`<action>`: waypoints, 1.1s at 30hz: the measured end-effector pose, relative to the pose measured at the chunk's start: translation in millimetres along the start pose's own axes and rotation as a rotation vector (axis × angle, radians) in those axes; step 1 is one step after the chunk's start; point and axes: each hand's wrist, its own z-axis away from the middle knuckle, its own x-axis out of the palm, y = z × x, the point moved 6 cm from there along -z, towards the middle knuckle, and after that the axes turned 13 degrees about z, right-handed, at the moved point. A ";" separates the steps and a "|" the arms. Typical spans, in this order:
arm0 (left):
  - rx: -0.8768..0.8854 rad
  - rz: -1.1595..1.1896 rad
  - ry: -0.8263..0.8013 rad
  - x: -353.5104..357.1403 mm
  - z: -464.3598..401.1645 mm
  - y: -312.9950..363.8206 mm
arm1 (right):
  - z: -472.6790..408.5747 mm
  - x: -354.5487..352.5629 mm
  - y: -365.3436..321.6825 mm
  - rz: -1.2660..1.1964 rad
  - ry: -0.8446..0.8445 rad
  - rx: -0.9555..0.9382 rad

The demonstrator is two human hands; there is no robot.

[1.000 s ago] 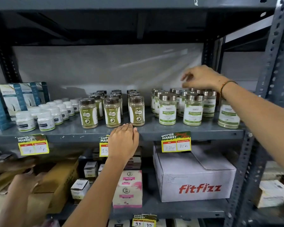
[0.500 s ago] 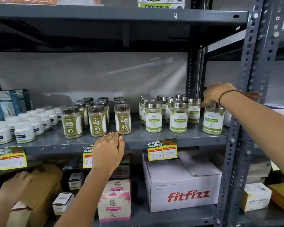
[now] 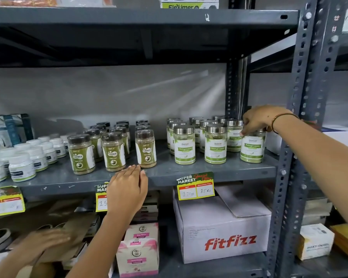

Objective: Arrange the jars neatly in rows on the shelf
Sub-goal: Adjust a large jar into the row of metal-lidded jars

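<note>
While left hand [image 3: 127, 189] lies flat, open, empty on grey metal shelf [image 3: 209, 171] edge, right hand [image 3: 257, 119] pinches steel lid of rightmost green-labelled Moringa jar [image 3: 252, 147], standing apart beside rows.

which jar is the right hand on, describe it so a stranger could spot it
On the grey middle shelf, find the silver-lidded Moringa jars on its right half. The right hand touches the rightmost front jar, by the perforated upright. It stands apart from the others.
</note>
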 end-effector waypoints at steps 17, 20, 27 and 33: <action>-0.015 0.008 -0.020 -1.2 0.2 0.7 | -1.5 2.7 3.5 -0.400 0.003 -0.178; -0.017 0.009 -0.019 -1.9 0.5 1.3 | -0.1 2.8 2.8 -0.414 0.010 -0.174; -0.019 0.009 -0.024 -3.6 1.8 1.2 | 4.6 -16.4 -0.6 -0.425 0.269 -0.195; -0.018 0.011 -0.043 -3.7 1.5 2.5 | 12.8 -31.7 -41.3 -0.496 0.340 -0.351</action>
